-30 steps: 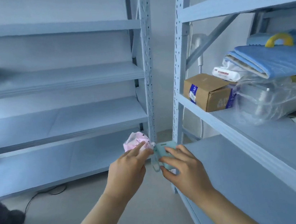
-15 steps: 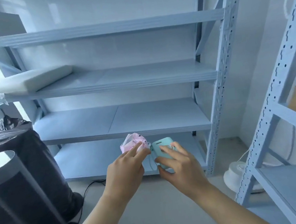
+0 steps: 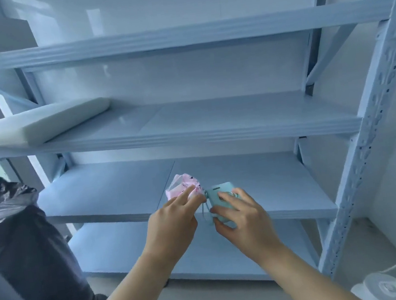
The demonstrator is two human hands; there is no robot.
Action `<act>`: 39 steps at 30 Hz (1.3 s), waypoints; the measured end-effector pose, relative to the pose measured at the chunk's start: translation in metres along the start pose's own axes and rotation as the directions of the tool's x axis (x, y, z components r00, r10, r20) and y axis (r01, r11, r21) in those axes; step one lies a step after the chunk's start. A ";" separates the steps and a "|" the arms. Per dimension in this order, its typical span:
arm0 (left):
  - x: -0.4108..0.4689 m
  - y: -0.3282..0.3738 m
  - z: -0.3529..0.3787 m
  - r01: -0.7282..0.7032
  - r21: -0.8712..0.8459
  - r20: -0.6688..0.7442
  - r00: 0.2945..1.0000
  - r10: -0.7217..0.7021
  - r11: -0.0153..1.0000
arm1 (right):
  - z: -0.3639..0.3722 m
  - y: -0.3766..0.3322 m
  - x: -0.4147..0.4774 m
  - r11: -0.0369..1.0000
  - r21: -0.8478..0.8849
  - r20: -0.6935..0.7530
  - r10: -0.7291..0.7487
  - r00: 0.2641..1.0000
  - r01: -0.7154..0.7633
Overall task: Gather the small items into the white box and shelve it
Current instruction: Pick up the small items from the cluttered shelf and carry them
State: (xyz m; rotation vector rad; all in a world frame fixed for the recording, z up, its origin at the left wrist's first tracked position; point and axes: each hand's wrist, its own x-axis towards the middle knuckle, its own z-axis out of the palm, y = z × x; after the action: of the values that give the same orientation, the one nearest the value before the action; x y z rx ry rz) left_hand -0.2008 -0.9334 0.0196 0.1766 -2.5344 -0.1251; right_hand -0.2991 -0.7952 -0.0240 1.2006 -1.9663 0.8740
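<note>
From the head camera, the person faces a pale blue metal shelving unit [image 3: 215, 135] with both arms stretched forward at about the height of its second shelf from the floor. The left hand [image 3: 173, 222] is closed around a crumpled pink packet [image 3: 182, 185], index finger laid across its front. The right hand [image 3: 242, 215] grips a small teal device [image 3: 219, 196] with a thin cord hanging below it; the two items nearly touch in mid-air, in front of the shelf rather than on it. A white foam slab [image 3: 37, 125] lies on the left of the shelf above, a black bag [image 3: 14, 237] bulges at the left edge, and a spool of white cord [image 3: 386, 286] sits low on the right. No white box appears anywhere in this view, so its place cannot be told. The step in hand looks like gathering: the small items are picked up but not yet boxed. The next move probably calls for finding the box, carrying both items over its opening, and releasing them without the cord snagging.
</note>
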 end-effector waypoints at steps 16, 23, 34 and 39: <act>0.237 -0.178 0.075 -0.050 0.077 -0.128 0.990 0.060 0.996 | 0.190 0.124 0.221 0.995 -0.006 -0.117 -0.103 0.988 0.103; 0.337 -0.275 0.108 -0.156 0.073 -0.161 0.973 0.166 0.985 | 0.281 0.159 0.313 0.994 -0.084 -0.173 -0.090 0.981 0.076; 0.424 -0.341 0.182 -0.266 -0.028 -0.104 0.959 0.262 0.963 | 0.346 0.206 0.367 0.988 -0.130 -0.010 0.087 0.996 -0.088; 0.449 -0.354 0.212 -0.264 -0.045 -0.058 0.964 0.261 0.963 | 0.359 0.227 0.380 0.977 -0.144 0.066 0.170 0.983 -0.159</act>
State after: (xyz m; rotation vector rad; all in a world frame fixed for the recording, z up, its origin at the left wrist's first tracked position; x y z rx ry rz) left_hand -0.6535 -1.3409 0.0489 -0.1757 -2.4734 -0.0812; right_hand -0.7109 -1.1839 0.0382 1.0172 -2.1759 0.7672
